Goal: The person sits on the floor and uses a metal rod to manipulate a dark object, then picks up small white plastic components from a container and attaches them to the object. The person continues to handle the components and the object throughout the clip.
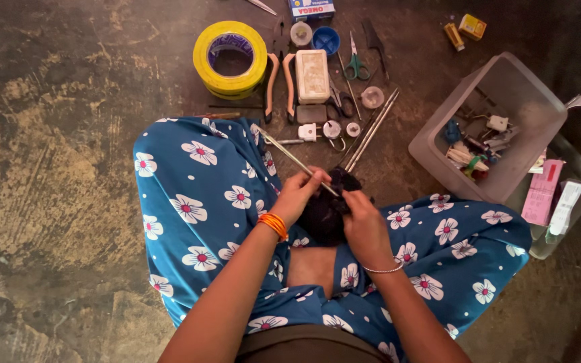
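I sit cross-legged on the floor in blue trousers with white flowers (pixel 203 195). My left hand (pixel 299 195), with orange bangles at the wrist, grips a thin metal knitting needle (pixel 289 154) that slants up to the left. My right hand (pixel 363 218), with a thin bracelet, pinches a piece of dark knitted fabric (pixel 327 208) that hangs between both hands over my lap. The needle's tip goes into the top of the fabric.
On the floor ahead lie a yellow tape roll (pixel 230 57), pliers (pixel 279 74), a white box (pixel 313 75), green-handled scissors (pixel 356 60), more metal needles (pixel 371 128) and small spools. A grey plastic bin (pixel 499 121) of small parts stands at the right, papers beside it.
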